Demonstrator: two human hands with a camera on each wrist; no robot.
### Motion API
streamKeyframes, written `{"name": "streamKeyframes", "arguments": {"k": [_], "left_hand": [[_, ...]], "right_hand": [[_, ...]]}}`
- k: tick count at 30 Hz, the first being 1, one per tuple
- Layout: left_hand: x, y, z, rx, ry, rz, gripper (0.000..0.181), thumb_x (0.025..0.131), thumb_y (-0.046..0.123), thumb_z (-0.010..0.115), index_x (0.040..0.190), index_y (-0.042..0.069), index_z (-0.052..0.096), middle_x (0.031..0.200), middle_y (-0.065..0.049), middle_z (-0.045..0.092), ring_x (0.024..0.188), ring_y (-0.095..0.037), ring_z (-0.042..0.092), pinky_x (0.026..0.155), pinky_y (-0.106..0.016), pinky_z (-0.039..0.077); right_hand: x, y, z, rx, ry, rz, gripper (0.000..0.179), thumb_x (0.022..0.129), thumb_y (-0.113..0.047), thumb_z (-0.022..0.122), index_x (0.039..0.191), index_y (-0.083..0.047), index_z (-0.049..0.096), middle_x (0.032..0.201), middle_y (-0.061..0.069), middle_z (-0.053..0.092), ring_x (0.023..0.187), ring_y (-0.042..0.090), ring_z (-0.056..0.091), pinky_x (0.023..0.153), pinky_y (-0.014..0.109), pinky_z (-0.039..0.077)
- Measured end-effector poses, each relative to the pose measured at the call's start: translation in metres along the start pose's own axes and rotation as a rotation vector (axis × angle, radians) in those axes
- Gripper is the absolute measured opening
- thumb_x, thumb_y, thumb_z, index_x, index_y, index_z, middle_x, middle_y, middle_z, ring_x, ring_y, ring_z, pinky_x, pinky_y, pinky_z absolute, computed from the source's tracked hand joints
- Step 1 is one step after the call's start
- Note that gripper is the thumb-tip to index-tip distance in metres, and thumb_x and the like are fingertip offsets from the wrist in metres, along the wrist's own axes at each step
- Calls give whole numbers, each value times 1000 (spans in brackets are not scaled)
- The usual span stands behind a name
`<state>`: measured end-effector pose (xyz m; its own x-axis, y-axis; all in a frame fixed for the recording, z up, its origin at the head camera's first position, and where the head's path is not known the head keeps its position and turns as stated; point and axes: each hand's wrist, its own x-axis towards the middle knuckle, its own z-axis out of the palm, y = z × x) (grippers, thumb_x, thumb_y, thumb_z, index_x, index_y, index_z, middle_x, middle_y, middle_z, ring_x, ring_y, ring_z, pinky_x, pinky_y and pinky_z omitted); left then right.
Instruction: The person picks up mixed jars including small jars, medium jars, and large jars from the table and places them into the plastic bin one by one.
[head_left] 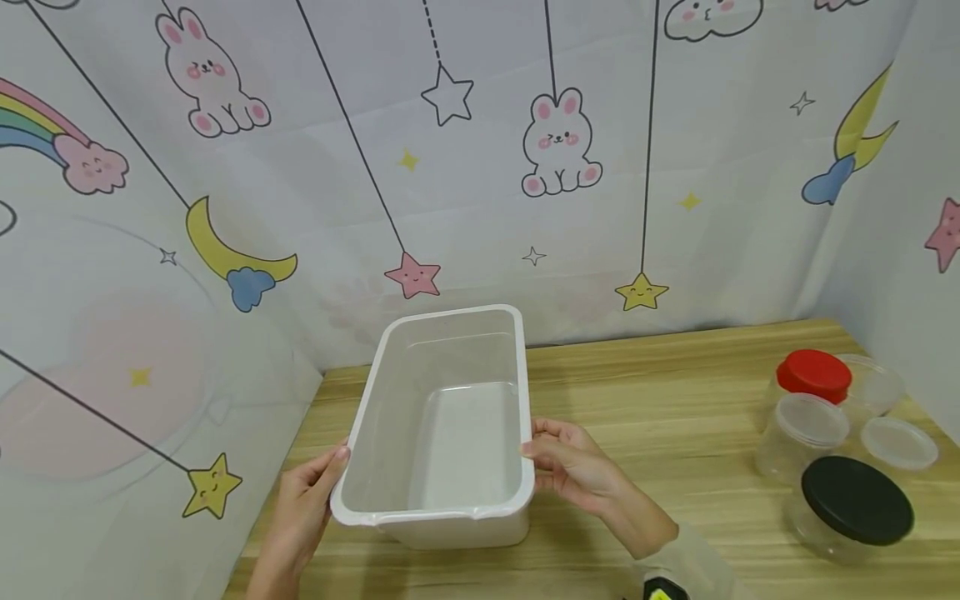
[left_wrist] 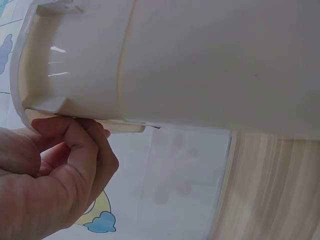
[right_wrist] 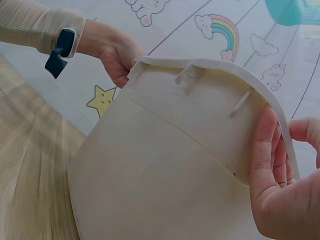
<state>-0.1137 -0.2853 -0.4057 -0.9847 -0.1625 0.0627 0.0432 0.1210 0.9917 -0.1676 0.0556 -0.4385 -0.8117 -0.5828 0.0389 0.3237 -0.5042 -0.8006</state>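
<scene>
A white plastic tub (head_left: 471,446), rectangular with a rolled rim, stands tilted at the left part of the wooden table; nothing lies inside it. My left hand (head_left: 303,500) grips the rim at the left near corner, thumb on top. On the opposite side my right hand (head_left: 573,467) holds the right rim, thumb over it and fingers beneath. From the left wrist, the curled left hand (left_wrist: 65,170) shows under the rim by the tub's wall (left_wrist: 200,60). In the right wrist view, the right hand (right_wrist: 280,185) pinches the rim, with the tub's outer wall (right_wrist: 160,165) beside it.
At the table's right are a clear jar with a red lid (head_left: 813,375), a frosted jar (head_left: 806,433), a container with a black lid (head_left: 857,500), and a loose translucent lid (head_left: 898,442). A patterned curtain (head_left: 480,192) hangs behind the wooden table (head_left: 645,400).
</scene>
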Motion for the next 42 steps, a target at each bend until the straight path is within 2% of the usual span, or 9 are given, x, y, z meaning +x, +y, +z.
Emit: {"name": "streamKeyframes", "arguments": {"k": [4, 8, 16, 21, 30, 33, 38, 42], "left_hand": [[-1, 0, 2, -7, 5, -9, 41, 105, 10, 51, 133, -20, 45, 114, -2, 67, 91, -11, 66, 72, -25, 59], [-3, 0, 3, -7, 16, -39, 43, 105, 12, 52, 134, -19, 45, 115, -2, 67, 91, -10, 66, 72, -24, 59], [-2, 0, 5, -1, 17, -51, 43, 106, 13, 51, 135, -18, 46, 125, -17, 62, 92, -12, 66, 74, -26, 59], [-3, 1, 8, -4, 18, -66, 44, 106, 14, 51, 135, -17, 46, 128, -20, 60, 93, -12, 66, 75, -26, 59], [-3, 2, 13, -19, 15, -42, 43, 105, 13, 52, 134, -18, 46, 117, -9, 66, 89, -12, 66, 72, -25, 59], [-3, 2, 15, -14, 17, -44, 41, 105, 12, 51, 134, -18, 46, 118, -13, 66, 89, -13, 67, 73, -25, 59], [-3, 2, 16, -17, 9, -63, 44, 106, 14, 51, 136, -17, 44, 129, -25, 58, 94, -11, 66, 75, -25, 59], [-3, 3, 18, -24, 8, -76, 45, 106, 15, 50, 137, -16, 44, 133, -29, 54, 96, -11, 66, 77, -25, 59]], "right_hand": [[-1, 0, -1, 5, -11, -2, 15, 94, 5, 54, 107, -2, 55, 94, 4, 66, 81, 13, 68, 68, 27, 60], [-2, 0, -2, 5, -7, 2, 14, 94, 5, 54, 106, -2, 55, 94, 4, 66, 81, 13, 68, 67, 27, 60], [-5, -2, -3, -1, -1, -2, 15, 93, 4, 54, 107, -1, 54, 96, 5, 65, 84, 13, 68, 68, 27, 60], [-6, -3, -5, -9, -7, -9, 14, 94, 5, 53, 106, -3, 56, 94, 3, 66, 83, 13, 68, 67, 27, 60], [-10, -6, -7, -12, 1, -9, 15, 93, 4, 53, 106, -3, 55, 94, 3, 66, 83, 12, 68, 67, 27, 60], [-10, -6, -8, -11, -2, -10, 15, 93, 4, 53, 106, -3, 56, 94, 3, 66, 83, 12, 68, 67, 27, 60], [-11, -7, -10, 6, -19, -23, 15, 94, 6, 51, 105, -4, 57, 93, 3, 67, 82, 12, 68, 67, 27, 60], [-12, -7, -12, 6, -23, -29, 15, 94, 6, 51, 105, -4, 57, 92, 3, 67, 82, 13, 68, 67, 28, 60]]}}
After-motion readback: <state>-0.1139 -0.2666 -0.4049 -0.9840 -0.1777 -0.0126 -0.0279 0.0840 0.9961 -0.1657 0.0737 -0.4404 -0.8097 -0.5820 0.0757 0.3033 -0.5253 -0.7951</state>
